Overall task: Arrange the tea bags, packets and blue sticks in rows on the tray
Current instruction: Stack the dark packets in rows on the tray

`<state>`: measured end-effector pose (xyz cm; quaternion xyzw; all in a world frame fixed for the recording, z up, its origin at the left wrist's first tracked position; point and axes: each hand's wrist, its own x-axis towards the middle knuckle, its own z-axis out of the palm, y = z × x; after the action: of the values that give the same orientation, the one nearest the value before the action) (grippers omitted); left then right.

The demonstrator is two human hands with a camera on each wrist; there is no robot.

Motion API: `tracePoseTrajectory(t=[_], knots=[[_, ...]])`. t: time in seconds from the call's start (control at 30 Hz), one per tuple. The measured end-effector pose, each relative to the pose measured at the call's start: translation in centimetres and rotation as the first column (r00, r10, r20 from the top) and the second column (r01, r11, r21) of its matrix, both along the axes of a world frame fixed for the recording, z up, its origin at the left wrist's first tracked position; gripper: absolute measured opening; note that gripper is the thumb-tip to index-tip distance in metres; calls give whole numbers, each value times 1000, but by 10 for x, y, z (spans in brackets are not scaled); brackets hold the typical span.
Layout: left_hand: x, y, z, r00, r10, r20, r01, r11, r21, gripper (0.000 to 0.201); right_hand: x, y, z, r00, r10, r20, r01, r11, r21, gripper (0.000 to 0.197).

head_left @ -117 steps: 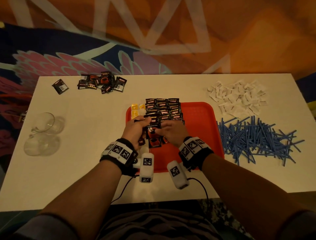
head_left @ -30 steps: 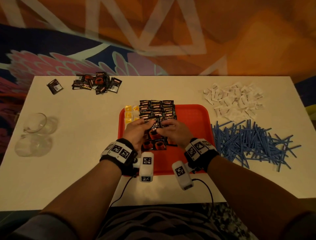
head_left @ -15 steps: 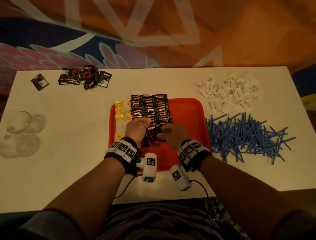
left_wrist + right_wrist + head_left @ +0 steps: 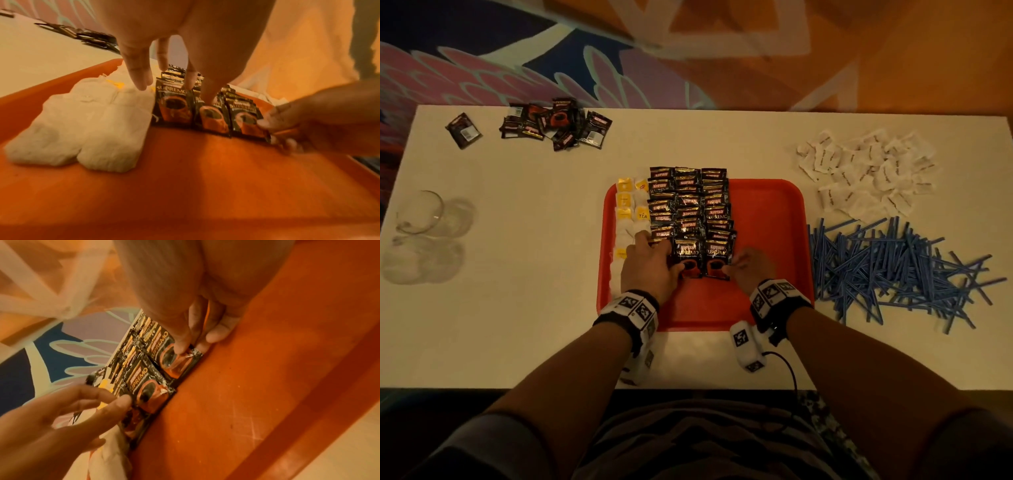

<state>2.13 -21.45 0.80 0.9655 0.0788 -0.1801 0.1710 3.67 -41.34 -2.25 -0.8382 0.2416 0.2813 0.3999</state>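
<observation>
Left hand [image 4: 649, 265] spread flat, fingers straight, pressing the nearest coffee packets [image 4: 688, 257] and touching the tea bags [image 4: 628, 219]. Right hand [image 4: 751, 269] pinching corner of the rightmost packet [image 4: 176, 360], thumb on top. Rows lying on red tray [image 4: 767, 240]. Blue sticks [image 4: 887, 267] heaped on table [image 4: 534, 274] to the right.

The light is dim and warm, giving everything an orange tint. In the head view the white table [image 4: 524, 274] is the brightest area, and the lower edge falls into darkness. Both wrist views are soft, blurred and strongly stretched toward the edges.
</observation>
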Motion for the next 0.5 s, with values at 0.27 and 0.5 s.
tracePoseTrajectory(t=[0.27, 0.5], knots=[[-3, -9, -13, 995, -97, 14, 95, 990, 108, 42, 2, 4, -3, 998, 8, 61, -3, 996, -88, 26], [-3, -13, -12, 994, -108, 30, 104, 987, 121, 43, 8, 6, -5, 989, 71, 130, -65, 996, -56, 40]])
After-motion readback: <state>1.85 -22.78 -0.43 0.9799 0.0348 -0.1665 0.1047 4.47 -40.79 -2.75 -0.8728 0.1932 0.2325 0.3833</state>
